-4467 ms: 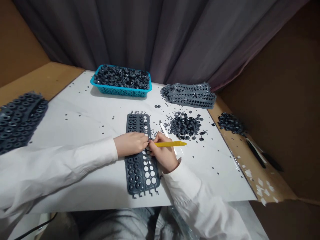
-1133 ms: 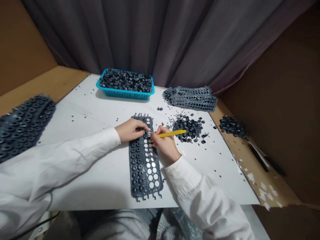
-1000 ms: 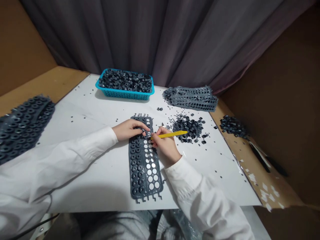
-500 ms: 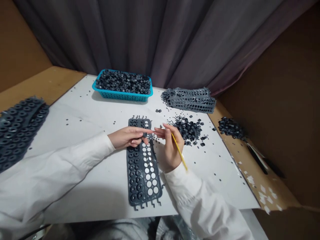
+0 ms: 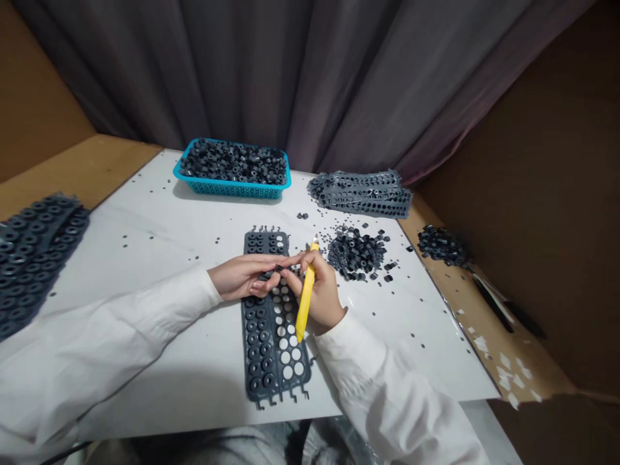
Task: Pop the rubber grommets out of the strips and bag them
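Over the dark grey rubber sheet, my left hand is closed on a small black rubber piece. My right hand grips a slim, flat yellow tool with a pale tip pointing up and away; its exact kind is unclear. The right fingertips meet the left ones at the small piece, partly hiding it. Raised rings cover the sheet's left half, while white round holes run down its right half. A pile of loose black pieces lies just right of my right hand.
A turquoise basket full of black pieces stands at the back. Punched grey sheets lie behind the pile, and ringed sheets at the left. On the right ledge are more pieces, a dark-handled tool and white scraps.
My right hand has moved left against my left fingertips. The yellow tool has turned, showing its broad side and pale tip. The view has shifted slightly.
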The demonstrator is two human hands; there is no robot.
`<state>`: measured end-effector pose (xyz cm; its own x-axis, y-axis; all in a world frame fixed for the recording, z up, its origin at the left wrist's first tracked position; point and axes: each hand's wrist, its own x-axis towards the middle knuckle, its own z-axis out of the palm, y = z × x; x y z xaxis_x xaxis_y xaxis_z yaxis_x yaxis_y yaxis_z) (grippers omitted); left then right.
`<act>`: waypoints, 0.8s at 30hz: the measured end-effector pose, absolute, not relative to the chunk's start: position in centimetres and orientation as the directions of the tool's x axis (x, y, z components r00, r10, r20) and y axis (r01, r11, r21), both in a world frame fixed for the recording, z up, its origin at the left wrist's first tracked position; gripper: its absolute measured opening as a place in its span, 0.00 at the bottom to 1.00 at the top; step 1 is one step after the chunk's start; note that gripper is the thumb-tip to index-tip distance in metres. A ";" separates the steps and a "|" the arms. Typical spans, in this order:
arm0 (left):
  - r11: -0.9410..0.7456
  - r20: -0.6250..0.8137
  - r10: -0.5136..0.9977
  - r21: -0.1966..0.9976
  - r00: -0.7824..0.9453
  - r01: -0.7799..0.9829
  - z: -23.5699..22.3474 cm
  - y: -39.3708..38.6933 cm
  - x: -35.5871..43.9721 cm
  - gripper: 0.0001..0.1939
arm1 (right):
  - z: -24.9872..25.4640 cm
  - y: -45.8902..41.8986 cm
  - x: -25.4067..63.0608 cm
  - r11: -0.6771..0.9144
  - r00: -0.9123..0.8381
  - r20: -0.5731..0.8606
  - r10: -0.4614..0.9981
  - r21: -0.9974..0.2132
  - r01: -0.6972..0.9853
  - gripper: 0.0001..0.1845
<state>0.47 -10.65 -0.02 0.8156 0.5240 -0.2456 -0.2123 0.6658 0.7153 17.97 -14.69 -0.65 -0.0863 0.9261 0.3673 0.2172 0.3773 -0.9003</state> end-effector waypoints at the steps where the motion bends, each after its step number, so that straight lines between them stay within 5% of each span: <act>1: 0.671 -0.250 0.525 0.710 0.813 -0.215 0.0 -10.7 0.5 0.20 | -0.7 -14.7 18.0 0.375 -0.079 0.367 0.927 -0.907 0.193 0.15; 11: 0.705 -0.283 0.535 0.669 0.796 -0.236 0.3 -11.2 0.9 0.08 | -0.3 -14.8 17.7 0.320 -0.056 0.316 0.947 -0.943 0.092 0.16; 24: 0.687 -0.327 0.606 0.675 0.725 -0.270 0.0 -10.8 0.5 0.16 | -0.1 -14.5 18.2 0.383 -0.016 0.385 0.923 -0.909 0.165 0.15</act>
